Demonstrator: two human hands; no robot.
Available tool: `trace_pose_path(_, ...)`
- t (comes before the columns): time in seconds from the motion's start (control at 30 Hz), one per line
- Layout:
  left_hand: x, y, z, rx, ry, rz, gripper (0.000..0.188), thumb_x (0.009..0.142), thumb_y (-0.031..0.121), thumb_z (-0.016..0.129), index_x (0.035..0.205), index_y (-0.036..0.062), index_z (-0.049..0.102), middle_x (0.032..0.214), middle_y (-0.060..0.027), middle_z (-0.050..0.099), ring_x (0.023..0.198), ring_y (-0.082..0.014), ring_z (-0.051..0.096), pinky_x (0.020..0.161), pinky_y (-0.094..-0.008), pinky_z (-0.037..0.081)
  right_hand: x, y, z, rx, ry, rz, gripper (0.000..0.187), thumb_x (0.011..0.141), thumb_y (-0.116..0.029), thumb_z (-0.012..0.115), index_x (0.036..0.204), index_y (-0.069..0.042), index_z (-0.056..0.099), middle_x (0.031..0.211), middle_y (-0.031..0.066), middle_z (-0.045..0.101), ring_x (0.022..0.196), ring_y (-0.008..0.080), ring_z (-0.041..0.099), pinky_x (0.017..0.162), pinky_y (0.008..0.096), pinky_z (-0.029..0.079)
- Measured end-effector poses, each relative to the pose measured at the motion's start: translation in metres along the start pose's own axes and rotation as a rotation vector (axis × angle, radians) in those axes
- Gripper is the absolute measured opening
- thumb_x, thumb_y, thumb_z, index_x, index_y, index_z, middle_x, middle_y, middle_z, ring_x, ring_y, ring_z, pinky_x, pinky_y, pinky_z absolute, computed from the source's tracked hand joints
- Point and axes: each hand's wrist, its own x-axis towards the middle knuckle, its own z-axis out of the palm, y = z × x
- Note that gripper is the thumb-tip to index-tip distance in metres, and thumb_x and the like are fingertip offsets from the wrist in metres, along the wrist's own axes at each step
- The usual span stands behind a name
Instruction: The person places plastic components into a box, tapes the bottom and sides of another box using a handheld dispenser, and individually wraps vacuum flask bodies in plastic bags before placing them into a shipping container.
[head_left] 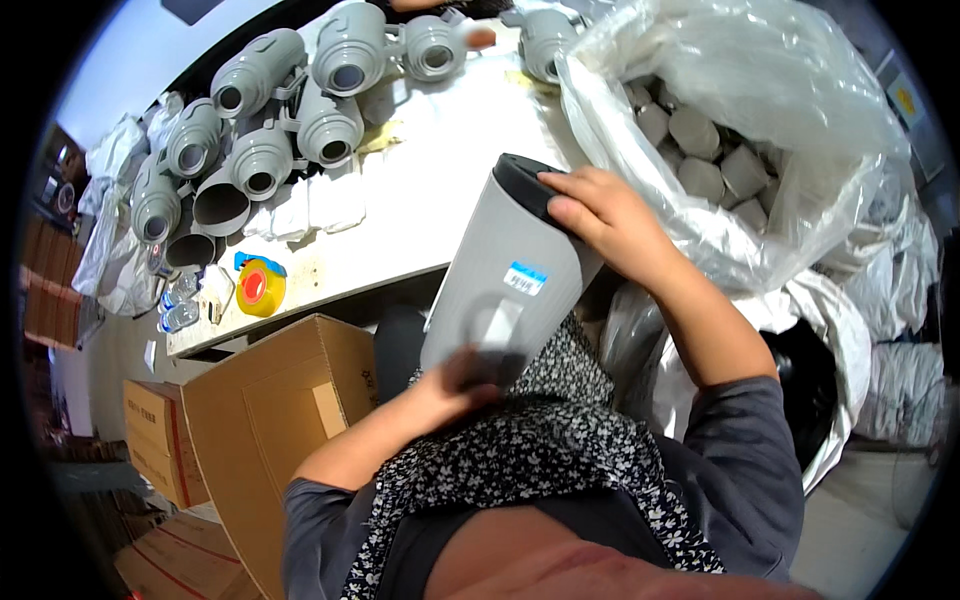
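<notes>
A large grey jug (pixel 500 265) with a blue-and-white label leans across my lap, its top tilted away from me. My right hand (pixel 605 215) is closed on the rim of its black lid (pixel 524 180), the fingers bent over the lid. At the lower end, my left hand (pixel 450 385) holds the jug near its base; those fingers are partly blurred. Beyond the jug, several grey jugs (pixel 258 160) without black lids lie and stand on the white table (pixel 430 170), their openings facing me.
An open clear plastic bag (pixel 800 80) of grey cups (pixel 695 130) stands at right. A yellow tape roll (pixel 262 288) lies at the table's left corner, beside small bottles (pixel 180 315). An open cardboard box (pixel 250 410) is at my left. Another person's hand (pixel 481 39) shows at the far side.
</notes>
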Motion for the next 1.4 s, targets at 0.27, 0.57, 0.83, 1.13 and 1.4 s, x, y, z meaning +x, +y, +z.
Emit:
trace_pose_path(0.27, 0.015, 0.017, 0.025, -0.289, -0.291, -0.1, 0.056, 0.085, 0.025, 0.056, 0.125, -0.0036, 0.03, 0.11, -0.0257, 0.052, 0.106, -0.0317, 0.052, 0.09, -0.0349, 0.039, 0.03, -0.019, 0.029, -0.033, 0.042, 0.043, 0.035, 0.085, -0.028, 0.052, 0.109, -0.004, 0.06, 0.095, 0.0158, 0.057, 0.091, 0.029, 0.054, 0.082, 0.0344, 0.042)
trace_pose_path(0.57, 0.002, -0.123, -0.032, 0.196, 0.765, -0.201, 0.054, 0.086, 0.038, 0.048, 0.118, -0.0051, 0.047, 0.118, -0.0249, 0.049, 0.11, -0.0336, 0.048, 0.096, -0.0367, 0.035, -0.046, 0.044, 0.023, 0.184, 0.197, -0.394, 0.051, 0.086, -0.045, 0.045, 0.105, -0.001, 0.061, 0.094, 0.0164, 0.057, 0.088, 0.0318, 0.054, 0.081, 0.0406, 0.041)
trace_pose_path(0.83, 0.059, -0.057, -0.031, -0.558, 0.474, 0.208, 0.065, 0.094, 0.048, 0.023, 0.132, -0.0038, 0.029, 0.133, -0.0181, 0.037, 0.124, -0.0257, 0.036, 0.103, -0.0381, 0.027, -0.025, 0.033, 0.009, 0.386, -0.029, -0.666, 0.052, 0.085, -0.051, 0.046, 0.097, -0.003, 0.062, 0.086, 0.0166, 0.062, 0.075, 0.0281, 0.057, 0.07, 0.0399, 0.043)
trace_pose_path(1.13, 0.068, -0.055, -0.018, -0.76, 0.169, 0.026, 0.107, 0.07, 0.081, 0.034, 0.13, -0.0072, 0.032, 0.129, -0.0191, 0.042, 0.12, -0.0235, 0.04, 0.101, -0.0338, 0.029, 0.128, 0.163, 0.199, -0.047, 0.093, -0.273, 0.019, 0.076, -0.013, 0.063, 0.092, -0.004, 0.059, 0.102, 0.0146, 0.056, 0.096, 0.0306, 0.054, 0.086, 0.0348, 0.041)
trace_pose_path(1.4, 0.055, -0.057, -0.018, -0.75, 0.224, -0.006, 0.097, 0.076, 0.074, 0.033, 0.129, -0.0072, 0.035, 0.125, -0.019, 0.046, 0.118, -0.0224, 0.042, 0.1, -0.0331, 0.03, 0.154, 0.137, 0.172, 0.727, 0.126, 0.341, 0.031, 0.092, -0.028, 0.047, 0.074, -0.004, 0.054, 0.068, 0.0018, 0.053, 0.063, 0.0108, 0.048, 0.064, 0.025, 0.041)
